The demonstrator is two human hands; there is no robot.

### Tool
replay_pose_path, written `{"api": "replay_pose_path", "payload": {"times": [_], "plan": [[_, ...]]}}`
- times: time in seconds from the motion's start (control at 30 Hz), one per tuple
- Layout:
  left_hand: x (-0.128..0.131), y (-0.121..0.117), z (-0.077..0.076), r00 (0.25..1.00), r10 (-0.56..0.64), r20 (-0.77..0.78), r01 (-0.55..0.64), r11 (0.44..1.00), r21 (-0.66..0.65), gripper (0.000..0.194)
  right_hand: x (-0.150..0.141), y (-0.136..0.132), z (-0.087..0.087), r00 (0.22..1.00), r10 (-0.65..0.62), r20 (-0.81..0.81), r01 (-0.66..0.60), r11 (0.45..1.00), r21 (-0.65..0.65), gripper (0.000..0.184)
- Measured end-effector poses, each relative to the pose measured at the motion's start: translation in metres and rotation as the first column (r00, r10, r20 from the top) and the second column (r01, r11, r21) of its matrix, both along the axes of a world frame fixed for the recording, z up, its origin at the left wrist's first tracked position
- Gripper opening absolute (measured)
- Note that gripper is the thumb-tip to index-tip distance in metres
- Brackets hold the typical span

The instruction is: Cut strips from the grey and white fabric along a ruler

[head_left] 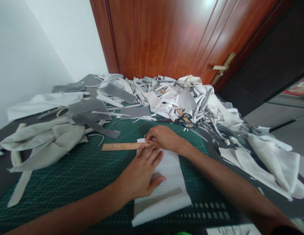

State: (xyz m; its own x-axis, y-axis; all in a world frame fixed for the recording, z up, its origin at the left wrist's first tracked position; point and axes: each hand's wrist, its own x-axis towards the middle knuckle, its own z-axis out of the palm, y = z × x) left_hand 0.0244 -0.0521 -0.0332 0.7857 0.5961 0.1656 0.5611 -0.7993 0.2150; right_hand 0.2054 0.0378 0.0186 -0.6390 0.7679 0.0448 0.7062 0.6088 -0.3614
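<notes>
Right hand (165,138) closed on a narrow wooden ruler (120,147); left hand (139,173) spread open on white fabric (168,176) over a green cutting mat (80,176).

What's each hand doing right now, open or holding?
Left hand: open, flat on the white fabric.
Right hand: curled at end of the wooden ruler; grip unclear.

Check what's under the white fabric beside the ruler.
The white fabric lies on the green cutting mat, whose grid shows around its edges; the mat directly beneath is covered, so anything there cannot be seen.
</notes>
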Motion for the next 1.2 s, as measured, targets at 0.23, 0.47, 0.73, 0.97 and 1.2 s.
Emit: {"api": "replay_pose_path", "payload": {"times": [0.23,0.47,0.73,0.97,1.2], "plan": [[0.0,0.0,-0.002,1.0,-0.002,0.008,0.002,1.0,0.027,0.075,0.017,-0.003,0.002,0.998,-0.036,0.059,0.035,0.999,0.01,0.012],[0.0,0.0,-0.001,1.0,-0.001,0.003,0.001,0.999,0.037,0.074,0.041,-0.007,0.001,0.994,-0.065,0.085,0.063,0.998,0.026,0.013],[-0.001,0.001,-0.001,1.0,-0.001,-0.01,0.001,1.0,0.012,0.074,0.069,-0.016,0.007,0.987,-0.113,0.117,0.112,0.994,0.015,0.015],[0.0,0.002,-0.002,0.998,-0.001,-0.069,0.003,1.0,0.027,0.073,0.094,-0.014,0.002,0.982,-0.117,0.148,0.117,0.993,0.007,0.015],[-0.001,0.001,-0.001,0.996,0.001,-0.084,0.002,0.999,0.035,0.07,0.115,-0.017,0.002,0.981,-0.119,0.15,0.12,0.993,0.005,0.015]]}}
